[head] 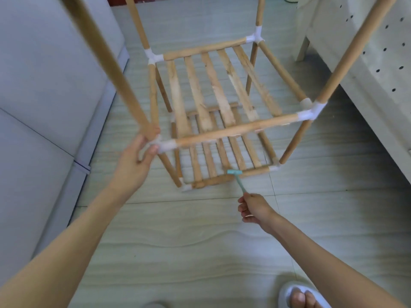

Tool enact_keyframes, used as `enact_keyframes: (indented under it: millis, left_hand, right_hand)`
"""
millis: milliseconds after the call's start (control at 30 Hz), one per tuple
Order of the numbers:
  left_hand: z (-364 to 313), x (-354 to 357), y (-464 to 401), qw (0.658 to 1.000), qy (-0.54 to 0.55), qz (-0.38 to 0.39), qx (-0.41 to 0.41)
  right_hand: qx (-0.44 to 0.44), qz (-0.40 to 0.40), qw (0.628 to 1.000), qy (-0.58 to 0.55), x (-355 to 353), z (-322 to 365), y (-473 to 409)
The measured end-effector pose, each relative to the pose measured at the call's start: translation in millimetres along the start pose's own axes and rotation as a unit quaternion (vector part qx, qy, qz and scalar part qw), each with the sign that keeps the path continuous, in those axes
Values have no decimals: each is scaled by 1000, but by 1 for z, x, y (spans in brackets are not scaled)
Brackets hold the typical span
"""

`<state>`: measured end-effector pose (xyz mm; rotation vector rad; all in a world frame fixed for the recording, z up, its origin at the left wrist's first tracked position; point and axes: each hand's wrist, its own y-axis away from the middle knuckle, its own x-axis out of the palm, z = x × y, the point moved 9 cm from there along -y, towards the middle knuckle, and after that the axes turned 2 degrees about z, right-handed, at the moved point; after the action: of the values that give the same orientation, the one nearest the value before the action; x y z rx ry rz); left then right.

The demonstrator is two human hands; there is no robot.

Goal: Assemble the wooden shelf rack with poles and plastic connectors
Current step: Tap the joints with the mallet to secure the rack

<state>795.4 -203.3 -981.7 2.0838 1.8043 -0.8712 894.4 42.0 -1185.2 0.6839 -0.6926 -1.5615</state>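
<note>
Your rack [213, 121] stands on the tiled floor [200, 241]: round wooden poles, flat slats, white plastic connectors. Your left hand [135, 161] grips a corner connector [165, 146]; your right hand [253, 207] pinches a small teal hammer [236, 177].

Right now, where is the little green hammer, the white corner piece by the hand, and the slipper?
green hammer [234, 172], head view, on its head.
white corner piece [167, 146], head view, on its sleeve.
slipper [287, 291], head view, on its strap.

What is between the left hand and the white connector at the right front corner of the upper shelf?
In the head view, one wooden front rail runs from the left hand to that connector. Nothing else lies between.
</note>
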Motion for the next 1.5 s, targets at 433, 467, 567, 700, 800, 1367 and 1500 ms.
enact_keyframes:
  millis: [433, 467, 567, 700, 800, 1367, 1500]
  left_hand:
    - [-134, 169, -34, 842, -464, 173, 213]
    - [-142, 178, -35, 843, -466, 165, 211]
    - [-156, 194, -39, 865, -447, 135, 182]
    - [-154, 195, -45, 889, -422, 104, 146]
    - [-131, 176, -38, 914, -360, 104, 155]
    - [-77, 133, -32, 916, -376, 113, 89]
    - [-76, 133, -33, 913, -379, 124, 88]
  right_hand:
    - [-5, -80, 996, -44, -59, -19, 20]
    - [-7, -93, 994, -54, -68, -24, 22]
    - [-20, -117, 991, -63, -93, -38, 23]
    - [-32, -138, 990, -26, -113, -55, 20]
    - [-86, -251, 962, -70, -154, -54, 20]
    - [-26, -204, 978, -19, -76, -70, -2]
    - [8, -338, 934, -114, -114, -79, -3]
